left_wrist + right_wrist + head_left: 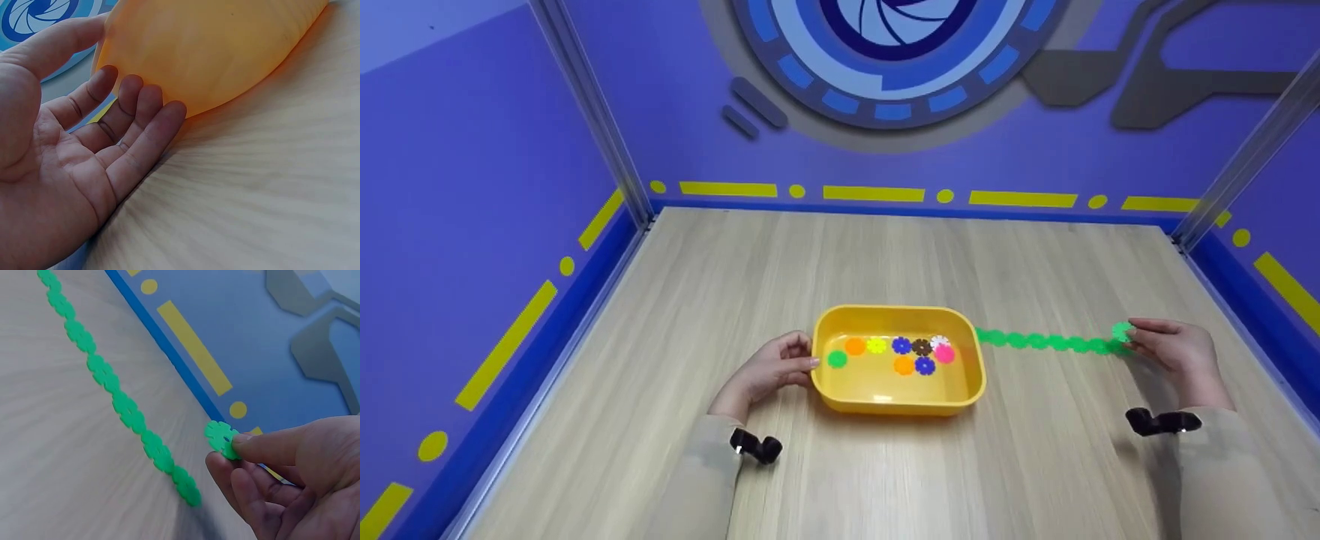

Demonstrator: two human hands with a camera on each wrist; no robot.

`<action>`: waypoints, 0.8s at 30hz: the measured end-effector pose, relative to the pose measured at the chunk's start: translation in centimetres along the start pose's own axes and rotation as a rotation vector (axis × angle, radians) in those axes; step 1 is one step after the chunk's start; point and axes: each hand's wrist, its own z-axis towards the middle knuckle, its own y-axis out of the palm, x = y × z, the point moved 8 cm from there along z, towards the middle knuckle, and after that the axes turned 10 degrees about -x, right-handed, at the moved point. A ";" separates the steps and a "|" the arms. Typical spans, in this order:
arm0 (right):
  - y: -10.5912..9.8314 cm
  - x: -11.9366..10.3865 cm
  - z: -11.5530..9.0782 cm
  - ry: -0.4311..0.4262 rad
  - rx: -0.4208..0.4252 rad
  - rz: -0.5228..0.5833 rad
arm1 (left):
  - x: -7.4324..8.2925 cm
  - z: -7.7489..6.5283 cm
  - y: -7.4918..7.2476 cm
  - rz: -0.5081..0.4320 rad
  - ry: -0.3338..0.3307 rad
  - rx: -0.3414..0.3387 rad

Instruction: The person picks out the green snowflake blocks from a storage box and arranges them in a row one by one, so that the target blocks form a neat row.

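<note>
My left hand (769,369) grips the left end of a yellow plastic basin (897,409), thumb at the rim and fingertips against the outer wall in the left wrist view. Between thumb and fingers, my right hand (1179,352) pinches a green snowflake building disc (218,437) with a notched edge. Below that disc, on the table, lies a straight chain of linked green discs (128,412). It runs from near the right hand to the basin's right side. In the right wrist view, the held disc is apart from the chain's near end.
Inside the basin lie loose discs, among them a green disc (837,359), a yellow disc (876,345), a brown disc (922,347) and a pink disc (944,353). The wooden table (780,262) is bounded by blue-purple panels (675,135) at the back and sides.
</note>
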 end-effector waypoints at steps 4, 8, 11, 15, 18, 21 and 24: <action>-1.4 0.5 0.0 0.045 0.064 -0.048 | 0.0 0.0 0.0 -0.012 0.007 -0.002; -2.3 0.9 -0.1 0.068 0.104 -0.078 | 0.1 0.0 0.1 -0.023 0.019 -0.015; -2.8 1.2 -0.1 0.061 0.115 -0.089 | 0.1 0.0 0.2 -0.031 0.027 -0.025; -3.2 1.6 -0.1 0.080 0.142 -0.161 | 0.2 0.0 0.2 -0.036 0.026 -0.023; -3.4 1.9 0.0 0.113 0.149 -0.199 | 0.2 0.0 0.2 -0.030 0.021 -0.019; -3.5 2.0 0.2 0.131 0.145 -0.226 | 0.2 0.0 0.2 -0.026 0.020 -0.016; -3.5 1.9 0.2 0.136 0.146 -0.270 | 0.2 0.0 0.2 -0.024 0.018 -0.015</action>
